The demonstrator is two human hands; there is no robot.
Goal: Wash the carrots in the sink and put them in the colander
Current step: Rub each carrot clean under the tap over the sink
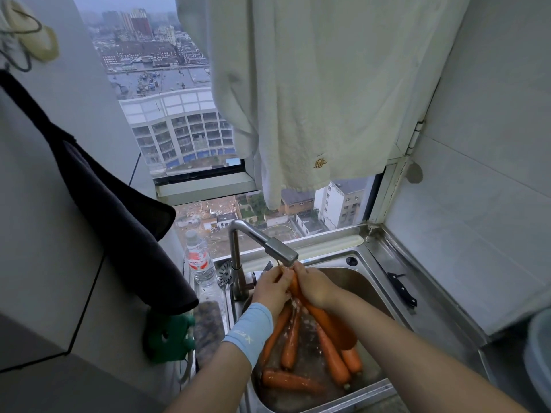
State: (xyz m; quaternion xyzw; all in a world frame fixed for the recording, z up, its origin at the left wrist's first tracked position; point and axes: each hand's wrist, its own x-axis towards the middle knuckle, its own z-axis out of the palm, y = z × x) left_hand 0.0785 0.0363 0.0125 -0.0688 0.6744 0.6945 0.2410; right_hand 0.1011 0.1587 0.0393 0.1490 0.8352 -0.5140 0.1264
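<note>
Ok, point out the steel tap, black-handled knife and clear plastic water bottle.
Steel tap (280, 251), head view, spout.
Black-handled knife (407, 295), head view, handle.
Clear plastic water bottle (198, 259), head view, red label.

Dim, grey daylight comes in through the window (179, 138) straight ahead. A pale towel (313, 99) hanging across the glass blocks part of it. The dark cloth (113, 204) at left is almost black, with little detail. The steel sink (372, 263) shows soft, dull reflections. Wide-angle distortion bends the walls at the edges. The left hand (269, 289), the right hand (313, 286) and the carrot (328, 323) they grip are slightly blurred.
</note>
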